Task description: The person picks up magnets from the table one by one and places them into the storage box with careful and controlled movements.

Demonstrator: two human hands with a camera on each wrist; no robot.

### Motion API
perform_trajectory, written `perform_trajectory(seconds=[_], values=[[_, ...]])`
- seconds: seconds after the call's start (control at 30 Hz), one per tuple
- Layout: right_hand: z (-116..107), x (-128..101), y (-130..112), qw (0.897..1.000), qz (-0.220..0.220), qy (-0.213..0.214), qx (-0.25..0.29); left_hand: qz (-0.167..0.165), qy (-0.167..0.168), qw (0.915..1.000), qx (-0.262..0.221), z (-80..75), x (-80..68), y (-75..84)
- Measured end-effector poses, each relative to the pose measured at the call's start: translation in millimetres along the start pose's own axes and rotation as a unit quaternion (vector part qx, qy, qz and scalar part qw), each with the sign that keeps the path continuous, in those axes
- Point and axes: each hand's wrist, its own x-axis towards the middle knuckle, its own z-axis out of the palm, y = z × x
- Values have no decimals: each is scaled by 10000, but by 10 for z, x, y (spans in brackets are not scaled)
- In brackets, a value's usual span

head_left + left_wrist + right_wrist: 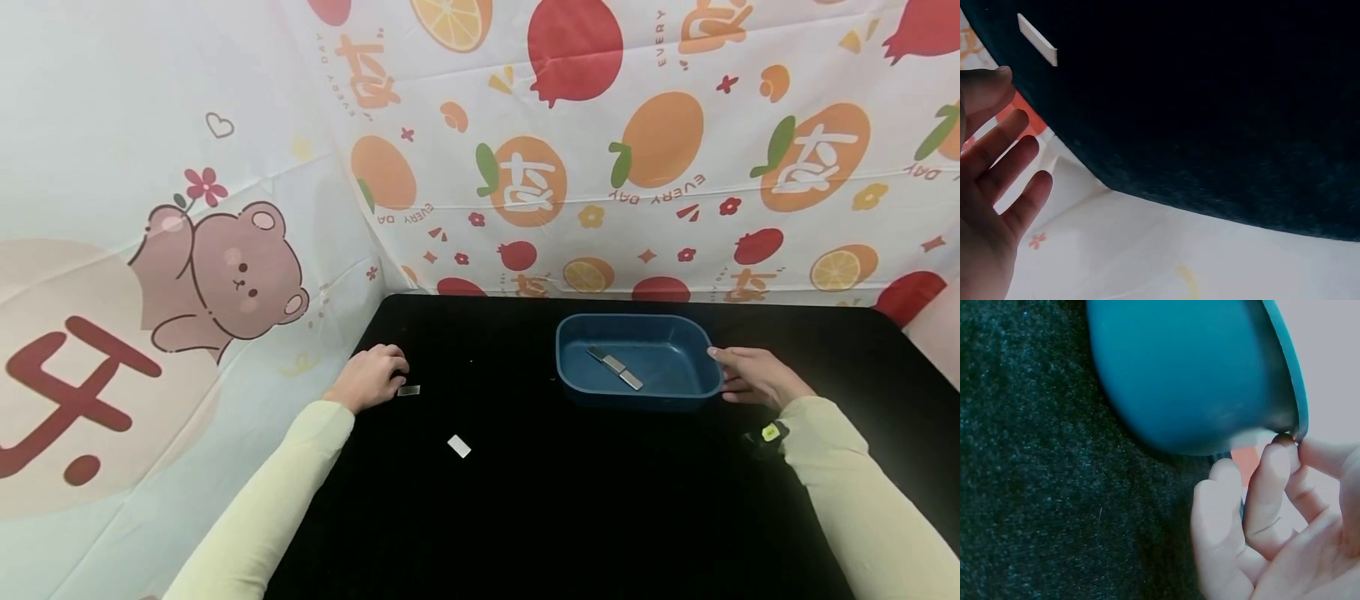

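Blue tub [637, 363] steadied at its rim by our right hand [753, 377], fingers pinching. Our left hand [371, 377], loosely curled, rests beside a small plate [408, 390]; gathering seems underway. Next, we judge, a fingertip pinch.

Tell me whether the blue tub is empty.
Not empty: the tub holds two small grey flat pieces on its floor, seen in the head view.

Head camera sat high, faced forward and down across the black table [525, 517] toward the printed backdrop, both hands well below it. Left wrist camera rode close beside the left hand [991, 187], looking along the table edge. Right wrist camera sat very near the blue tub [1191, 375], aimed at its outer wall. All three views shared the table; head and right wrist shared the tub.
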Motion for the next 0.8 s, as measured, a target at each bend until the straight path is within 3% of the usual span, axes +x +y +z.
perform_trajectory(seconds=[0.33, 0.57, 0.8], values=[[-12, 11, 10, 9998, 134, -36, 140, -269, -325, 9991, 55, 133, -102, -1], [-33, 9, 47, 9999, 64, -76, 34, -483, -371, 9978, -276, 203, -142, -18], [-24, 30, 16, 9997, 118, -120, 202, -560, -338, 9975, -269, 209, -185, -13]])
